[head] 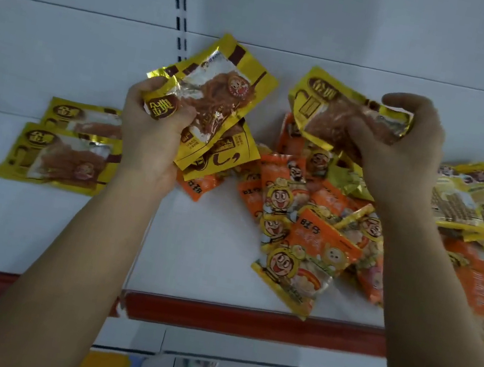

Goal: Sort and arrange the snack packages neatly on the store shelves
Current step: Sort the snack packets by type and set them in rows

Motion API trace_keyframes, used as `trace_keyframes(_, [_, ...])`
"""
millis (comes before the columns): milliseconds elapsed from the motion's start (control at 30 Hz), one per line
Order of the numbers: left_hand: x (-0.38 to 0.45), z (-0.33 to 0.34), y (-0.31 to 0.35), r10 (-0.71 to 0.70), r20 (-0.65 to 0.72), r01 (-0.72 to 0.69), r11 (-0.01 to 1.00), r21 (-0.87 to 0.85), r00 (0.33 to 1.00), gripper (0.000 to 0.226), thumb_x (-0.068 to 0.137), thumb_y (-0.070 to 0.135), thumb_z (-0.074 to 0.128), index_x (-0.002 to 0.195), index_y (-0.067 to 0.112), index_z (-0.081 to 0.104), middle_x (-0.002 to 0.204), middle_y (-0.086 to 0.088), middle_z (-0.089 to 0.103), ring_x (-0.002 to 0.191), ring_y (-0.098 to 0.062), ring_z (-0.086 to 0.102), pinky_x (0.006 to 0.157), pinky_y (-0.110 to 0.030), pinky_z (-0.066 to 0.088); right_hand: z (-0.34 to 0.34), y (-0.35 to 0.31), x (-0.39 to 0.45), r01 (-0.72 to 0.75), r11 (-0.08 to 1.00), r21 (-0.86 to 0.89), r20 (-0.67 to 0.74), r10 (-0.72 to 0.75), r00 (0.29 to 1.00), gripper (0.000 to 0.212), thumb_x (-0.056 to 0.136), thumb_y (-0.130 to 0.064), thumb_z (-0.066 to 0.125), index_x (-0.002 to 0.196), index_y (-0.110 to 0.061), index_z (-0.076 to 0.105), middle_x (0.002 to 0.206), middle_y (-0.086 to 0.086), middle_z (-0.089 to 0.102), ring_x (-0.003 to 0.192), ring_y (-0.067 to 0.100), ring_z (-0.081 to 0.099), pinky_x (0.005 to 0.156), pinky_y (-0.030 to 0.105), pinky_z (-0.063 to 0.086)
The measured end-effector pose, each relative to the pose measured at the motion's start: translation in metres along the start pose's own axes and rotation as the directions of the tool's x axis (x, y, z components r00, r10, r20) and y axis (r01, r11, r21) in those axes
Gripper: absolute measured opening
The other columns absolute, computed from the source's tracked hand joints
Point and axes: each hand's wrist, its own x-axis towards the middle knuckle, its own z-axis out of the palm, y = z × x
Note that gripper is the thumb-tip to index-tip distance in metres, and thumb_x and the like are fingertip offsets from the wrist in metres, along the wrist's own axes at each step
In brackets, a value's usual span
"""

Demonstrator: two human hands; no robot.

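Head view: left hand [154, 122] gripping two yellow packets [215, 104], right hand [402, 147] pinching another yellow packet [337, 109], both lifting them off the mixed orange pile [302, 220] mid-shelf, apparently for joining the sorted yellow pair [62, 151] lying far left.

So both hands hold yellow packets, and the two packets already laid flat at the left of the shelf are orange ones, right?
Not quite. The head view shows the two flat packets at the shelf's left are yellow, matching those in the left hand and right hand. The orange packets lie in the middle pile.
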Motion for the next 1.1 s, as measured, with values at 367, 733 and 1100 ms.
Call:
trace_keyframes(367, [0.021, -0.139, 0.043, 0.139, 0.054, -0.149, 0.904, 0.401, 0.989, 0.050, 0.076, 0.001, 0.083, 0.114, 0.028, 0.067, 0.102, 0.005, 0.074, 0.090, -0.008, 0.072, 0.079, -0.033, 0.061, 0.126, -0.078, -0.100, -0.140, 0.966, 0.218, 0.266, 0.079, 0.961, 0.035, 0.079, -0.026, 0.082, 0.104, -0.022, 0.058, 0.092, -0.008, 0.066, 0.074, -0.001, 0.066, 0.065, 0.030, 0.058])
trace_keyframes(733, [0.050, -0.262, 0.041, 0.160, 0.225, -0.277, 0.535, 0.798, 0.961, 0.101, 0.063, 0.028, 0.095, 0.147, 0.035, 0.039, 0.129, 0.010, 0.054, 0.121, -0.015, 0.053, 0.095, -0.030, 0.044, 0.237, -0.119, -0.187, 0.069, 0.990, -0.126, 0.583, 0.017, 0.812, 0.057, 0.083, -0.038, 0.076, 0.133, -0.031, 0.049, 0.122, 0.000, 0.053, 0.115, 0.021, 0.050, 0.084, 0.024, 0.035])
trace_keyframes(1100, [0.045, -0.268, 0.039, 0.246, 0.399, -0.467, 0.394, 0.791, 0.883, 0.066, 0.086, 0.048, 0.056, 0.146, 0.025, 0.044, 0.152, -0.006, 0.042, 0.145, -0.023, 0.033, 0.114, -0.052, 0.034, 0.220, -0.109, -0.223, 0.078, 0.960, -0.268, 0.468, 0.059, 0.882, 0.064, 0.090, -0.052, 0.064, 0.145, -0.025, 0.047, 0.143, 0.001, 0.047, 0.135, 0.020, 0.038, 0.110, 0.037, 0.036])
